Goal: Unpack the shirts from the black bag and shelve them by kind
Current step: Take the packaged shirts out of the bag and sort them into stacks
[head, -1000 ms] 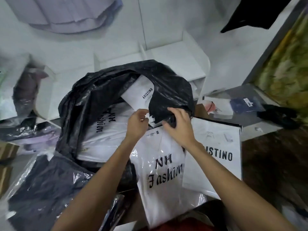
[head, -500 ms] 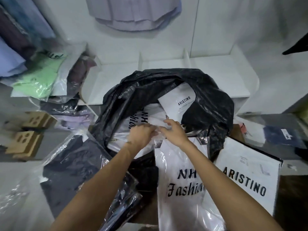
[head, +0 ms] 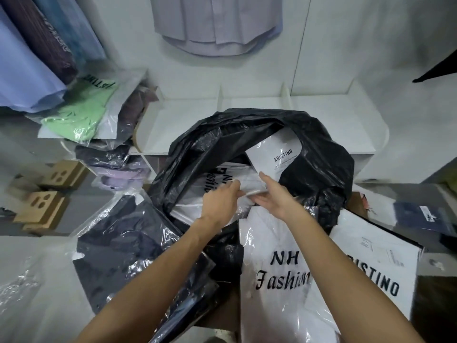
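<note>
White shelf runs across mid-frame under a hanging shirt, packed stacks at left. The black bag gapes at centre; both hands are inside, left hand and right hand pinching a white packed shirt. Since a second ago, the view has swung left and the right hand has let go of the bag's rim.

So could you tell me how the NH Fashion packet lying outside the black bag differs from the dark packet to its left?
The NH Fashion packet shows white fabric with bold black lettering; the dark packet shows navy-black fabric and no print visible. The NH Fashion packet overlaps an Aristino packet; the dark one lies left of the black bag. Both are in clear, glossy plastic.
</note>
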